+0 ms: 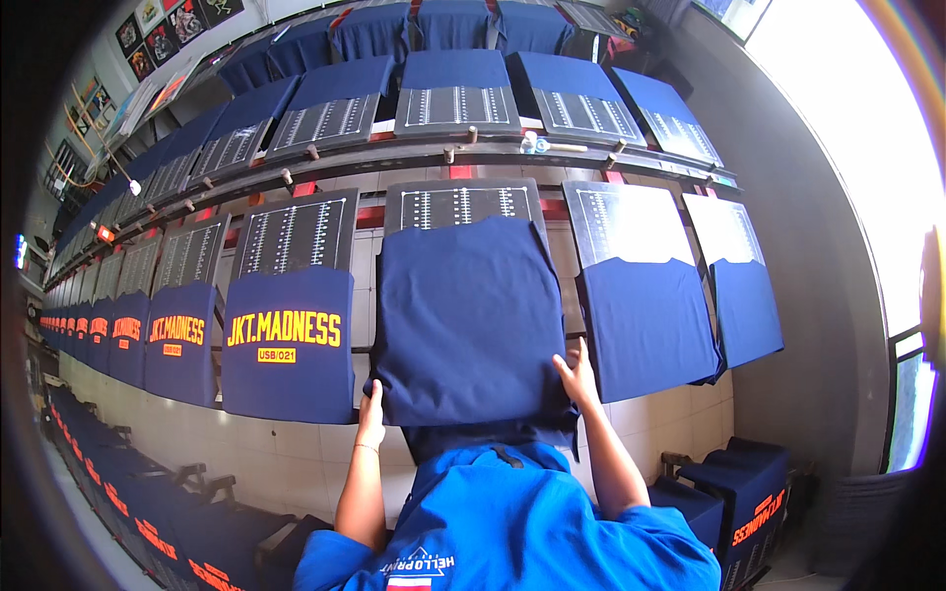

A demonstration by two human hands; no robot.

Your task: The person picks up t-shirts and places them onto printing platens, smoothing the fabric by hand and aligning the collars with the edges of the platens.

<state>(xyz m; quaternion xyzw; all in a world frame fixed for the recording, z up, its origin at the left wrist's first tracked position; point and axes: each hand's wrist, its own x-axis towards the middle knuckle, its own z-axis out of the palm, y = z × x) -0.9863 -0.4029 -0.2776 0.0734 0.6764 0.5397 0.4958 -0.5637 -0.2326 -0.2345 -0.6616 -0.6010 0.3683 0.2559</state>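
A plain navy T-shirt [468,315] is spread over a dark printing board [468,202] right in front of me, and the board's marked far end sticks out beyond the cloth. At the shirt's near left edge, my left hand [371,419] is closed on the fabric, thumb up along the side. My right hand [578,376] grips the opposite edge slightly farther up; its thumb lies at the cloth and some fingers are hidden behind it. Loose folds of navy cloth [483,435] hang between the board's near end and my body.
To the left, a navy shirt with yellow-orange lettering [286,379] covers a board in a long row. Plain navy shirts [650,330] lie on boards to the right. Behind runs a metal rail [394,158] with pegs. More printed shirts [759,502] stand at the lower right.
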